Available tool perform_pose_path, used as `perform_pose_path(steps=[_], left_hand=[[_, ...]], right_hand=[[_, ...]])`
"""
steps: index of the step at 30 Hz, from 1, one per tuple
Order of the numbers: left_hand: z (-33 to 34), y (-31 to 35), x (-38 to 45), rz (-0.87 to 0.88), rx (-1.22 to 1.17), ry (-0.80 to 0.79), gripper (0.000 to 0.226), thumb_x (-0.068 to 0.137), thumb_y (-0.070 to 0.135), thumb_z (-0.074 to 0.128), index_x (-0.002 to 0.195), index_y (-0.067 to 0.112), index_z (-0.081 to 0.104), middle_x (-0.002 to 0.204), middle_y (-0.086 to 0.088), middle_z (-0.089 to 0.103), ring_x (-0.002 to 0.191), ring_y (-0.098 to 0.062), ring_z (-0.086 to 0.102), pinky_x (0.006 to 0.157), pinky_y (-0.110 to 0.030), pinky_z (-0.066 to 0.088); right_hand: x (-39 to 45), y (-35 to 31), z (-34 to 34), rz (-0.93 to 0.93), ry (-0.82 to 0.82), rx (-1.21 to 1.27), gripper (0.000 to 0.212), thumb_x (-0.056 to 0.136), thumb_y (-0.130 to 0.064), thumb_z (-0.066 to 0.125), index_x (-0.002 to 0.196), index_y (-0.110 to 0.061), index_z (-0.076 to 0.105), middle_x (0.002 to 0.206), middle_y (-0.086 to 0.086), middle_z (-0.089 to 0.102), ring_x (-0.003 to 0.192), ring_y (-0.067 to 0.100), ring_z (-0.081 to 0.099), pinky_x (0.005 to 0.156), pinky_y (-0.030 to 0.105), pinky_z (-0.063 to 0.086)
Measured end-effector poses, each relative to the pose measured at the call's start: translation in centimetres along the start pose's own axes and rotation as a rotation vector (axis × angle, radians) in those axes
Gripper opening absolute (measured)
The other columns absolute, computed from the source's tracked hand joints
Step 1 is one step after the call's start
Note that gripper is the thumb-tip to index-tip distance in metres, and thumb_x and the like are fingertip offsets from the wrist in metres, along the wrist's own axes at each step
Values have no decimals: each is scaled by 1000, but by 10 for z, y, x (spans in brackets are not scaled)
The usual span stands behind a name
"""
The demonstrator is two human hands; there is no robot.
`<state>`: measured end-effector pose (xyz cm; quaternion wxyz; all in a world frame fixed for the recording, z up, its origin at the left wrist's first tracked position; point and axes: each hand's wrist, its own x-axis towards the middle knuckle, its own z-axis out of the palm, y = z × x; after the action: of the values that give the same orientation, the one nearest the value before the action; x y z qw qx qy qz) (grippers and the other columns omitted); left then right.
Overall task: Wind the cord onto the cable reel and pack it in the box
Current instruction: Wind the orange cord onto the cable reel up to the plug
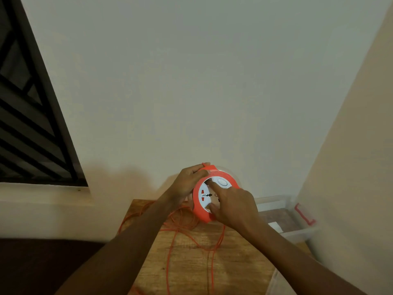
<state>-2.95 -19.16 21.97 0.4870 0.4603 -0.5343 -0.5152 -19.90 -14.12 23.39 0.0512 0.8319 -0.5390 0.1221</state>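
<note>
An orange cable reel (201, 213) with a white socket face is held upright above the wooden table (234, 262). My left hand (187, 184) grips its upper left rim. My right hand (231, 205) lies over the white face, fingers pressed on its centre. Thin orange cord (176, 233) lies in loose loops on the table below the reel and trails toward me. A clear plastic box (297, 233) with a red latch stands at the table's right, against the wall.
A plain wall rises directly behind the table, and another wall closes in on the right. A dark barred window (27, 113) is at the left. A dark floor or surface lies left of the table.
</note>
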Motion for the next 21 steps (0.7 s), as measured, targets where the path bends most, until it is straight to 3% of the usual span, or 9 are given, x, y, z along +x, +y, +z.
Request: perform_pose_path(steps=[5,8,10,12,16,19,21], left_hand=[[3,-1,2,-41,14,-35,33,98,38,65,123,16,71,114,-8,79,100,-33,77,89,-49,63],[-1,5,1,-92,12,-105,35,100,38,61,124,14,68,112,-11,79,97,-32,78,83,-42,65],[-4,7,0,-113,19,-130,32,102,36,58,124,15,67,108,-7,80,90,-25,79,75,-36,66],[-5,6,-1,-106,17,-115,35,103,36,57,129,15,66,112,-8,79,93,-27,79,77,-37,66],[-10,3,-3,-74,30,-44,37,102,38,57,128,14,68,114,-11,79,98,-32,78,82,-42,65],[-21,3,-5,-48,130,-19,32,103,41,55,120,19,71,107,-5,79,85,-21,80,75,-34,66],[-27,3,-6,-62,104,-6,35,102,43,57,121,16,71,108,-10,80,90,-27,79,80,-39,66]], right_hand=[[-6,1,1,-47,86,-15,64,85,-54,52,144,-35,38,120,0,68,99,25,67,83,37,54],[-9,-3,0,-85,129,-24,62,80,-53,60,138,-33,48,110,0,72,88,25,70,76,40,57],[-9,-4,0,-101,123,-21,62,80,-53,60,138,-35,48,110,-1,73,88,24,70,76,40,57],[-8,-4,0,-103,106,-30,62,81,-54,60,139,-34,46,113,0,72,90,25,70,77,39,57],[-9,-8,-2,-145,67,-257,59,76,-43,71,130,-27,57,86,9,74,64,29,68,61,38,54],[-13,-6,-6,-306,99,-294,43,72,-32,79,112,-27,66,101,13,69,76,30,66,62,38,54],[-14,-1,-7,-504,61,-336,39,74,-22,75,110,-31,66,122,14,60,92,31,61,64,39,54]])
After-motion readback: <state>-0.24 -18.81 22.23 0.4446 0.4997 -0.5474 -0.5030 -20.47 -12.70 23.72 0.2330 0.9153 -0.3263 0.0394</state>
